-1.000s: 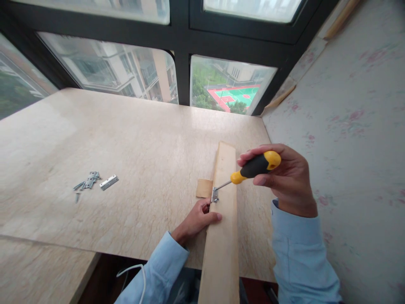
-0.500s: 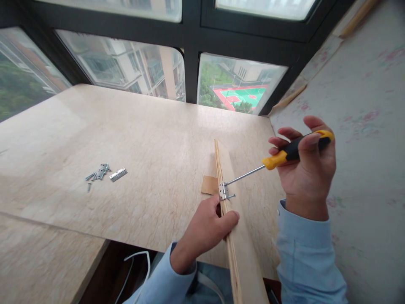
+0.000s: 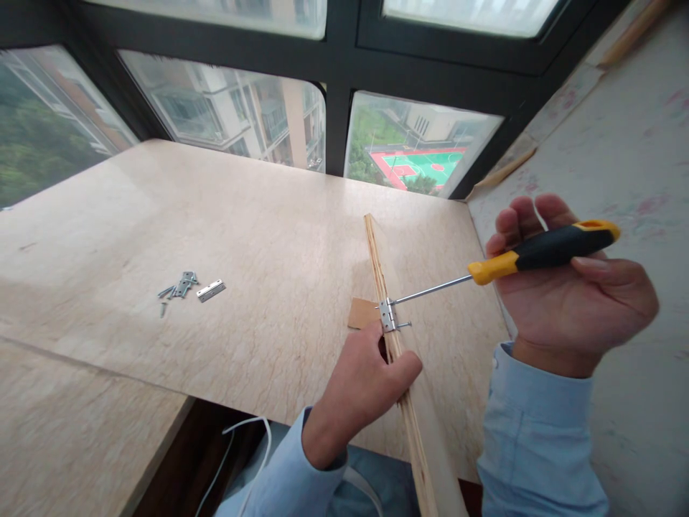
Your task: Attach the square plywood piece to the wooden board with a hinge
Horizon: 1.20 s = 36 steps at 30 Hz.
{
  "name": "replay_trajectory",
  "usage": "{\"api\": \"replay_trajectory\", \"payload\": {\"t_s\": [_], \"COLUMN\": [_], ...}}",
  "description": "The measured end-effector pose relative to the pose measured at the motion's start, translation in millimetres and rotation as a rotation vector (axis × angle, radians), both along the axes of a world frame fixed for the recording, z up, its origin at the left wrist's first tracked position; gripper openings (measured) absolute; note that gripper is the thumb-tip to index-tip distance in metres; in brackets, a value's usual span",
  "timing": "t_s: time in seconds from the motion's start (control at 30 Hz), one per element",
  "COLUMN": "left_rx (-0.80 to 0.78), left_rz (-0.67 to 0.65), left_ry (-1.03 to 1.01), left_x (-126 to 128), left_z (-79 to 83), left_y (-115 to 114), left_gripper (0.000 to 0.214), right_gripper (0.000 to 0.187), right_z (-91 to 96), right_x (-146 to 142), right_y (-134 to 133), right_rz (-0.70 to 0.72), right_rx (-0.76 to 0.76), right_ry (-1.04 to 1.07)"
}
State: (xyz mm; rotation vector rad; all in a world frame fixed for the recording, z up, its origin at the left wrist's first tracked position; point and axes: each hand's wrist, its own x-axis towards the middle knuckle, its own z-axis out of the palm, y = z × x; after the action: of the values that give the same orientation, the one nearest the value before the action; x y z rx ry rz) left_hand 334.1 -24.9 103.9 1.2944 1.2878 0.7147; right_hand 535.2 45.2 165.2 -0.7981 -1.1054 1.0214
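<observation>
My left hand (image 3: 369, 384) grips a plywood board (image 3: 425, 402) standing on edge, thumb on its right face and fingers on the other side. Just beyond the fingertips, a small silver hinge (image 3: 387, 314) lies against the board's layered edge. One screw (image 3: 405, 325) juts out to the right from the hinge's lower part. In my right hand (image 3: 575, 309) is a screwdriver (image 3: 546, 248) with a yellow and black handle, resting across loosely curled fingers and thumb. Its shaft slants down left, and the tip meets the upper part of the hinge, where a screw head is too small to make out.
A folded hinge (image 3: 210, 290) lies at left beside a small pile of hinges and screws (image 3: 184, 284). A brown cardboard piece (image 3: 362, 314) sits left of the board. Windows (image 3: 334, 129) border the back, a papered wall (image 3: 635, 215) the right. A white cable (image 3: 266, 438) hangs below the counter edge.
My right hand has moved right and its fingers have loosened around the screwdriver handle, which now lies flatter. The tip stays at the hinge. The whole view has shifted slightly.
</observation>
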Motion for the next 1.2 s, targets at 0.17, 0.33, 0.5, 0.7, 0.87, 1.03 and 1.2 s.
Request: {"api": "replay_trajectory", "payload": {"t_s": [0.17, 0.33, 0.5, 0.7, 0.87, 1.03, 1.2], "left_rx": [-0.009, -0.02, -0.038, -0.129, -0.209, -0.263, -0.364], "left_rz": [0.006, -0.008, -0.05, -0.075, -0.036, 0.008, 0.068], "left_ry": [-0.005, -0.06, -0.238, -0.433, -0.558, -0.661, -0.75], "left_x": [-1.7, -5.2, -9.5, -5.4, -3.1, -4.4, -4.8], "left_z": [0.6, -10.9, -31.9, -52.2, -66.7, -84.1, -99.9], "left_y": [1.7, 4.0, 7.5, 7.7, 8.7, 8.8, 7.1], "left_gripper": [0.013, 0.015, 0.023, 0.033, 0.039, 0.041, 0.043], "right_gripper": [0.037, 0.024, 0.027, 0.034, 0.052, 0.061, 0.043], "right_z": [-10.6, -16.4, -12.8, -15.5, -9.6, -7.1, -14.9], "right_x": [8.8, 6.8, -12.6, -24.8, -18.7, -11.9, -16.8], "right_y": [5.8, 3.9, -2.7, -3.7, -10.6, -18.7, -19.0], "right_rz": [0.021, -0.062, -0.125, -0.146, 0.192, 0.412, 0.41], "right_rx": [0.07, 0.156, 0.199, 0.225, 0.12, 0.032, 0.012], "right_ry": [-0.091, -0.093, -0.146, -0.136, -0.188, -0.351, -0.47]}}
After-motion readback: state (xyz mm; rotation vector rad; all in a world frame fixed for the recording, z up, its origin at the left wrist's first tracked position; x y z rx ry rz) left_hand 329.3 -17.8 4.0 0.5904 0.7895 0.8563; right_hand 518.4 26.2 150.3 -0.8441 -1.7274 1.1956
